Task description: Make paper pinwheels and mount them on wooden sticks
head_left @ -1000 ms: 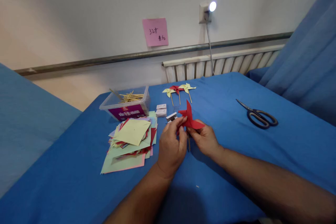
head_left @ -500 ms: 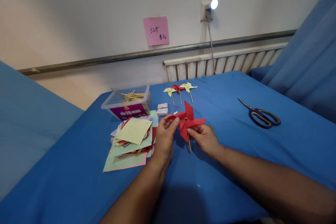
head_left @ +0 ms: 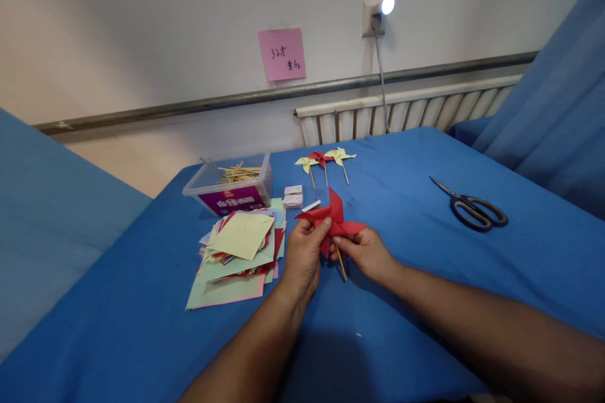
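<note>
A red paper pinwheel (head_left: 336, 209) on a thin wooden stick (head_left: 341, 264) is held between both hands above the blue cloth. My left hand (head_left: 304, 255) is closed on it from the left, its thumb pressed over the pinwheel's middle. From the right, my right hand (head_left: 366, 250) pinches it low down, near the top of the stick. The pin at the centre is hidden under the left thumb. Just behind the pinwheel lie two small white boxes (head_left: 293, 201) and a white piece (head_left: 311, 206).
A stack of coloured paper squares (head_left: 243, 236) lies left of my hands. Behind it stands a clear plastic tub (head_left: 231, 198) of wooden sticks. Three finished pinwheels (head_left: 325, 159) lie at the back. Open scissors (head_left: 467, 204) rest on the right of the blue-covered table (head_left: 411, 201).
My left thumb has moved from the left blade onto the pinwheel's centre. The pinwheel has tilted and turned slightly, and more of the white piece shows behind it.
</note>
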{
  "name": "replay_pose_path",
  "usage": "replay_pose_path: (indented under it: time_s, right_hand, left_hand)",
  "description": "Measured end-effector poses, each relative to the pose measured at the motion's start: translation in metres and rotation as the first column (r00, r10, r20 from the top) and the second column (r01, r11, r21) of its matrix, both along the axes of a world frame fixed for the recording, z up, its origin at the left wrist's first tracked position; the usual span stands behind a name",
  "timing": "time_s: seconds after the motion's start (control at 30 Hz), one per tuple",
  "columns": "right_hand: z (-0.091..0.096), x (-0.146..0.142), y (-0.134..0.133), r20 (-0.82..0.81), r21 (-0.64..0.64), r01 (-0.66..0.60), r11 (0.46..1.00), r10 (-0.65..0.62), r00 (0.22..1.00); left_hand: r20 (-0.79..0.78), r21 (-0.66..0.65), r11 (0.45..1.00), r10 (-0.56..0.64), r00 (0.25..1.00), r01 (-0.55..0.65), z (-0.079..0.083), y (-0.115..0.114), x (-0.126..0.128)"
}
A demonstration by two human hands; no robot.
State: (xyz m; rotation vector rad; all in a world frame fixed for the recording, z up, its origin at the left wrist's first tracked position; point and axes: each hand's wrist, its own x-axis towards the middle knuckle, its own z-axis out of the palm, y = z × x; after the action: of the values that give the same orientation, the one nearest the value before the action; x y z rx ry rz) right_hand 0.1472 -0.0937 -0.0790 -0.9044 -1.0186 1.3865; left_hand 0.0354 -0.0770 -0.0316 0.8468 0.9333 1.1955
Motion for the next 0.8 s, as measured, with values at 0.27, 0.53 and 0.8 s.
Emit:
replay_pose_path:
  time_s: [0.27,0.53,0.8]
  right_hand:
    - [0.001,0.000,-0.001,-0.025,-0.015,-0.023,1.000,0.023,0.999]
    - [0.006,0.001,-0.003,-0.020,-0.036,-0.043,0.998,0.042,0.999]
    - [0.008,0.024,0.011,-0.101,-0.138,0.094,0.986,-0.108,0.989]
  left_hand:
    - [-0.005,0.000,1.000,-0.013,1.000,0.013,-0.001,0.000,-0.001]
    - [-0.047,0.008,0.999,-0.039,0.998,0.040,-0.002,0.003,-0.006]
    - [-0.041,-0.036,0.997,0.064,0.997,-0.066,-0.001,0.013,-0.012]
